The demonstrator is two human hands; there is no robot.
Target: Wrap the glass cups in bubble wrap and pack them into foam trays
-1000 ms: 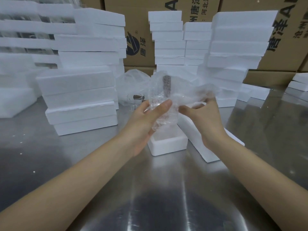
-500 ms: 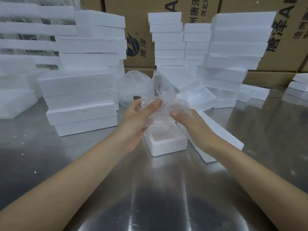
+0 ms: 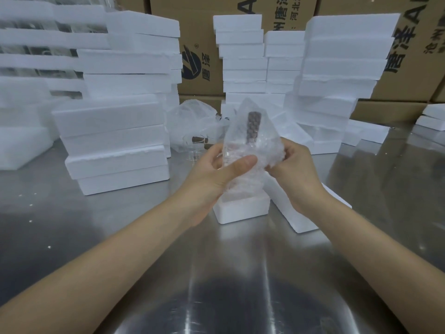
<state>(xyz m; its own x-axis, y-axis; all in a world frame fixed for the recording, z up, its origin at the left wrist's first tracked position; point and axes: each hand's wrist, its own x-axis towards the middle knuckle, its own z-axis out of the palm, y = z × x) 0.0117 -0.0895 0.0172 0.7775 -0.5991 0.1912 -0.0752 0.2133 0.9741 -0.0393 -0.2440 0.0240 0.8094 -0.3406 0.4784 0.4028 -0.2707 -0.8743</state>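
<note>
Bubble-wrapped glass cup (image 3: 250, 150), long axis upright, held over the open foam tray (image 3: 242, 209), which lies directly below. Left hand (image 3: 216, 174) grips its lower body, thumb across; right hand (image 3: 295, 169) pinches loose wrap, apparently tucking it.

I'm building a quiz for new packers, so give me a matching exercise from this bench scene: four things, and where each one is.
Things:
1. bubble-wrapped cup
2. open foam tray
3. cardboard boxes
4. unwrapped glass cup

Places:
A. behind the foam stacks
B. on the table, behind the left hand
C. held in both hands
D. on the table, beneath the hands

Pairs: 1-C, 2-D, 3-A, 4-B
</note>
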